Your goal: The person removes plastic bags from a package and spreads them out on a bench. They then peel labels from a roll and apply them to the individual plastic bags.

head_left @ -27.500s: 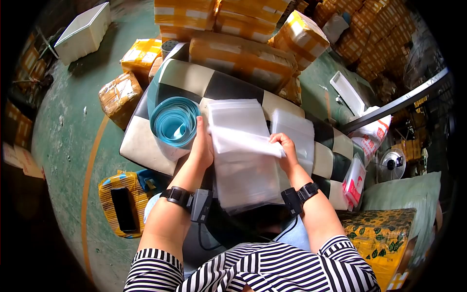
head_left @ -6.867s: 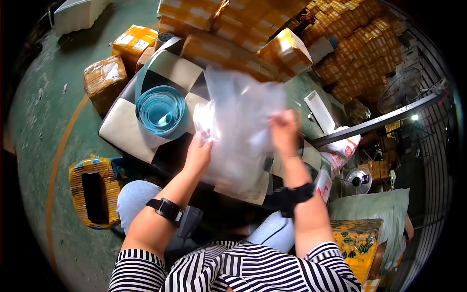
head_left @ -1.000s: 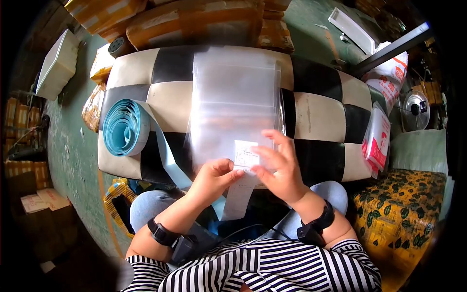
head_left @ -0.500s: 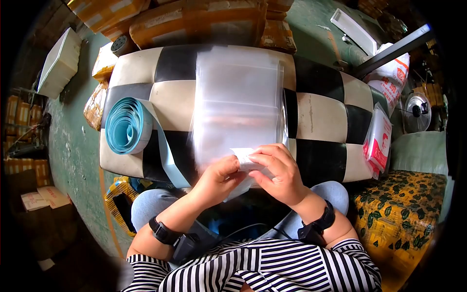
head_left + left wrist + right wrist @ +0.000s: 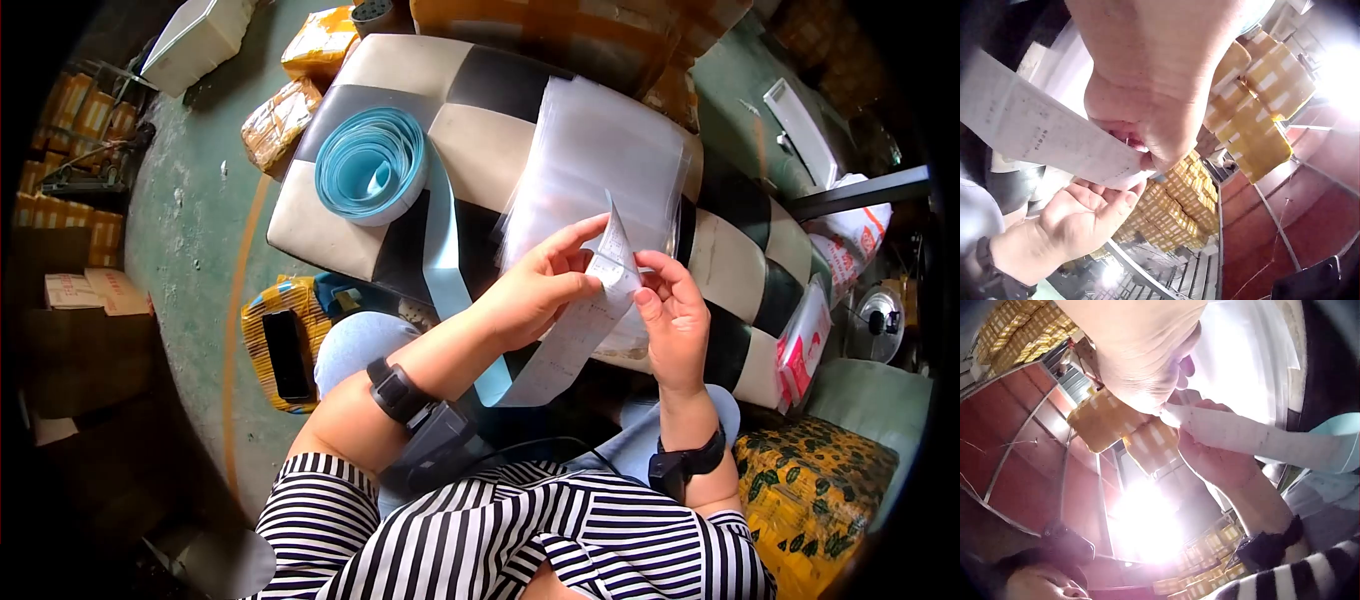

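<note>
A strip of printed white labels with a pale blue back (image 5: 575, 345) runs from the blue roll (image 5: 370, 166) on the checkered bench down over its edge and up to both hands. The left hand (image 5: 545, 285) pinches the strip near its end, thumb on the printed face. At the strip's end the right hand (image 5: 675, 320) pinches the folded-up tip between thumb and fingers. Behind the hands lies a stack of clear plastic bags (image 5: 600, 160). The left wrist view shows the printed strip (image 5: 1054, 128) between both hands; in the right wrist view it (image 5: 1235, 432) stretches toward the roll.
Taped boxes (image 5: 560, 35) stand behind the checkered bench (image 5: 485, 150). A phone (image 5: 287, 355) rests on a yellow taped parcel at left. Red-and-white packets (image 5: 803, 345) lie at the bench's right end, above a leaf-patterned yellow box (image 5: 815, 490).
The head view has turned, shifting the bench. The hands have drawn apart a little, and the strip, bunched between them half a second ago, now hangs in a visible loop with its tip raised.
</note>
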Demonstrator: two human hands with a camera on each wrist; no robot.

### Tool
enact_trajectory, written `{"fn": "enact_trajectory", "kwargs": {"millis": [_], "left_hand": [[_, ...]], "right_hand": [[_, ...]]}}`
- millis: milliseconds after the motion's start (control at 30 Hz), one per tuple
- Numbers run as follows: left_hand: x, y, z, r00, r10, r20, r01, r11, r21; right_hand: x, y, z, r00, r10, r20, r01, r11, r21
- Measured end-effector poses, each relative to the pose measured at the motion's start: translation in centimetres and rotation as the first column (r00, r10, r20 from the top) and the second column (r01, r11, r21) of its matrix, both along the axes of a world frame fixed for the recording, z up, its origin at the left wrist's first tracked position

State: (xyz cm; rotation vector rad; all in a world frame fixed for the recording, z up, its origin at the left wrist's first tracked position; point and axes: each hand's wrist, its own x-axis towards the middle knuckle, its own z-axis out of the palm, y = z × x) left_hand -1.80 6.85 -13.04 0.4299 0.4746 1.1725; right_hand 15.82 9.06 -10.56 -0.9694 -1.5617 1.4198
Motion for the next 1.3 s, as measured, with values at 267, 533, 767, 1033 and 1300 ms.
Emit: {"fn": "enact_trajectory", "kwargs": {"millis": [267,533,767,1033,1300], "left_hand": [[-2.3,-2.5,2.0,0.995,-0.010,-0.100,0.024,0.989,0.147],[-3.0,-3.7,2.8,0.981,0.043,-0.191,0.000,0.976,0.218],[-3.1,-4.0,3.7,0.965,0.083,-0.250,-0.008,0.958,0.286],[-2.8,-4.0,3.6,0.983,0.060,-0.174,-0.006,0.956,0.294],[-3.0,-4.0,3.7,0.982,-0.002,-0.187,0.046,0.971,0.234]], "right_hand": [[-3.3,-2.0,4.2,0.996,-0.051,-0.072,0.045,0.996,-0.082],[-4.7,-3.1,6.1,0.999,-0.015,-0.048,0.019,0.997,0.071],[-4.8,-3.2,6.5,0.999,-0.023,-0.041,0.027,0.995,0.096],[-4.6,-3.2,6.2,0.999,-0.021,-0.036,0.026,0.988,0.152],[-4.5,-3.2,6.0,0.998,-0.029,-0.047,0.035,0.989,0.146]]}}
